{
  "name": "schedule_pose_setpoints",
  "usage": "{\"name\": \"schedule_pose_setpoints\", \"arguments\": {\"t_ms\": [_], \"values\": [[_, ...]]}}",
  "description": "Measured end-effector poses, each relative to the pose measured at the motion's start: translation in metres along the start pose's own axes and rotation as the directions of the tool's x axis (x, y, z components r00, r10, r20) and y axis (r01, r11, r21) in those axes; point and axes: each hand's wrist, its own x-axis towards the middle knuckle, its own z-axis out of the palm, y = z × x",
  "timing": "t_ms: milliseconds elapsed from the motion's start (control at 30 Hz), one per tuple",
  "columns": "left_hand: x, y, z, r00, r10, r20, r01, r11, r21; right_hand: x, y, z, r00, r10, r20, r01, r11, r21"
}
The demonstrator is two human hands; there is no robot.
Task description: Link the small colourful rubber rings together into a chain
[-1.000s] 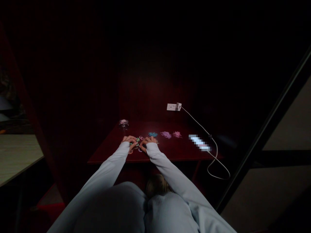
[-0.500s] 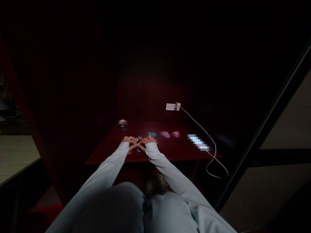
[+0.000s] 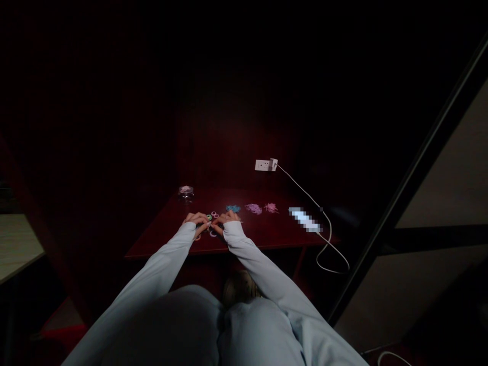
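My left hand and my right hand meet low over the dark red table, fingertips nearly touching. Both have bent fingers drawn together in a pinch; whatever lies between them is too small and dim to name. Around them lie several small coloured rings that look like hair ties: a green ring and pink rings just beyond the fingers, an orange ring by the left thumb, and a pale purple ring between the hands. Past my right hand is a pile of thin blue bands.
A purple pile and a pink pile of thin bands lie farther right. A clear jar stands at the back left. A blurred-out lit phone is cabled to a wall socket. The table's front edge is near my knees.
The whole view has shifted slightly, so everything sits a little farther left. Both hands stay together over the same rings, with only slight finger movement.
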Motion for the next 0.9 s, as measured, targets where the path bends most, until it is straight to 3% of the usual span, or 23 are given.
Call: {"name": "schedule_pose_setpoints", "arguments": {"t_ms": [900], "values": [[-0.0011,0.0066,-0.0063,0.999,0.015,-0.033,-0.016,0.999,-0.034,-0.0011,-0.0033,-0.0004,1.0,0.002,0.008,-0.002,1.0,0.009]]}}
